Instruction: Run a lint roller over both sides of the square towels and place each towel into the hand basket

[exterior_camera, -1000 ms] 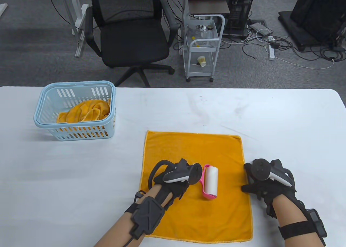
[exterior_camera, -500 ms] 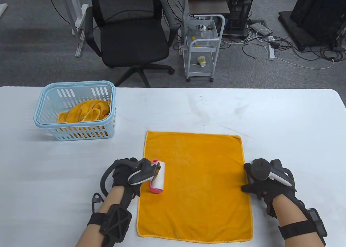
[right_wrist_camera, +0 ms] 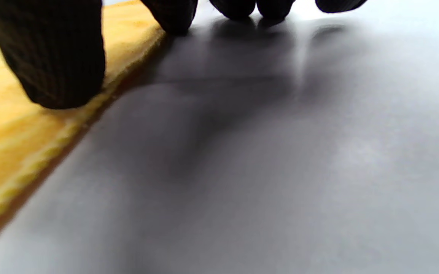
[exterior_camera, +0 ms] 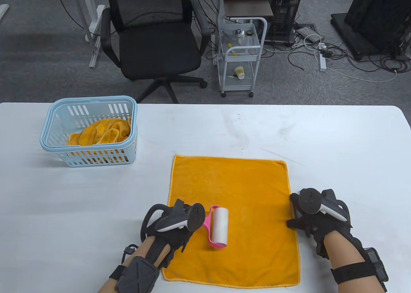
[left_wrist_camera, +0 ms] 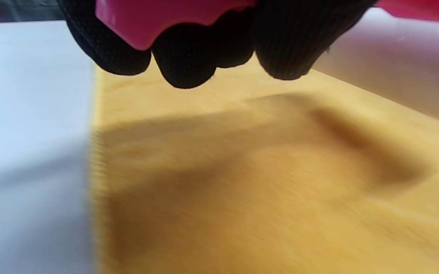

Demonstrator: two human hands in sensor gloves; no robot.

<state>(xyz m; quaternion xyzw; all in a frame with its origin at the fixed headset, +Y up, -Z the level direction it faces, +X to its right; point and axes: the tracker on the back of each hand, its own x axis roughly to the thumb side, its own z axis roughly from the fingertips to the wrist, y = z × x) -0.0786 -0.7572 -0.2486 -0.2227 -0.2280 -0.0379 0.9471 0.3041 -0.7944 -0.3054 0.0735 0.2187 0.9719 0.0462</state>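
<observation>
Left hand grips roller on towel (7 o'clock part); right hand, fingers spread, presses towel's 3 o'clock edge.

Bright, even; wrist views blurry.

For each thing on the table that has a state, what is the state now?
Towel: spread flat on the table.
Lint roller: lying on the towel, handle gripped by the left hand.
Right hand: resting on the towel's right edge.
Basket: upright, with crumpled orange cloth inside.
</observation>
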